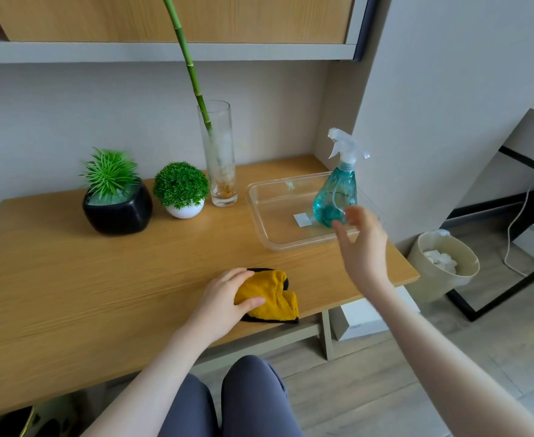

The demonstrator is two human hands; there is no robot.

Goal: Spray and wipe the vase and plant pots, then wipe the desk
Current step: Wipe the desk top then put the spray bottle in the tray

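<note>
We are seated at a wooden desk (86,279) set against a pale wall, with a shelf unit overhead and a waste bin (442,263) on the floor off to the right. This single head view shows the whole job laid out. Along the back edge stand a black pot (117,212) with a spiky plant, a small white pot (184,212) with a round bushy plant just beside it, and a tall glass vase (220,159) holding a bamboo stalk (185,55); keeping them grouped at the wall leaves the front of the desk free for wiping.

To the right, a clear plastic tray (259,212) holds the blue spray bottle (336,197), probably so any drips stay off the wood. Our right hand (362,238) hangs just in front of the bottle with fingers spread and relaxed, holding nothing; we judge it is reaching for the bottle, though whether it touches the bottle is blurred. Our left hand (228,298) grips the bunched yellow cloth (272,298) against the desk near the front edge, thumb and fingers curled round it, ready for wiping once something is sprayed.
</note>
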